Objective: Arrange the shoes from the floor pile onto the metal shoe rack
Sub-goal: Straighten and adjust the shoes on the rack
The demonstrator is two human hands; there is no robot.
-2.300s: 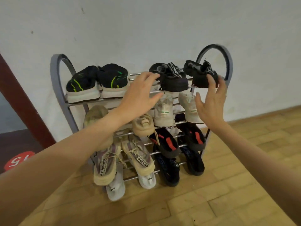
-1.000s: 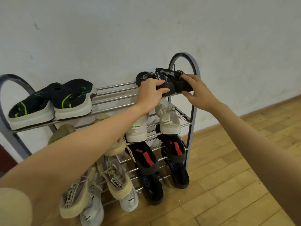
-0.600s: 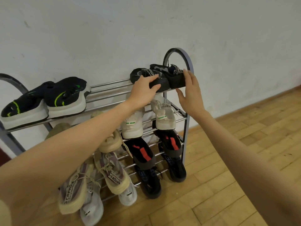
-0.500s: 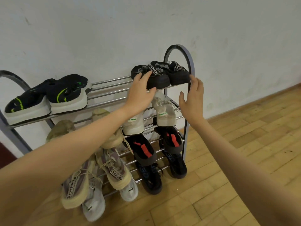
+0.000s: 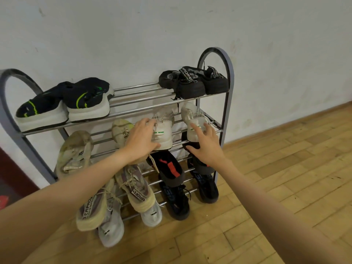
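The metal shoe rack [image 5: 229, 77] stands against the white wall with shoes on every shelf. On its top shelf sit a black pair with lettered straps [image 5: 192, 81] at the right and a navy pair with green stripes [image 5: 62, 101] at the left. My left hand [image 5: 142, 141] lies with spread fingers on the left white shoe [image 5: 163, 128] of the second shelf. My right hand [image 5: 206, 147] touches the right white shoe [image 5: 192, 121] with its fingertips. Neither hand closes around a shoe.
Lower shelves hold beige sneakers [image 5: 74, 151], grey-purple sneakers [image 5: 137, 189], black shoes with red marks [image 5: 170, 168] and black shoes with blue print [image 5: 177, 202]. White shoes [image 5: 110, 225] reach the wooden floor [image 5: 276, 178]. A dark red door frame [image 5: 11, 168] stands at the left.
Both hands have let go of the black pair on the top shelf and dropped to the white pair on the second shelf.
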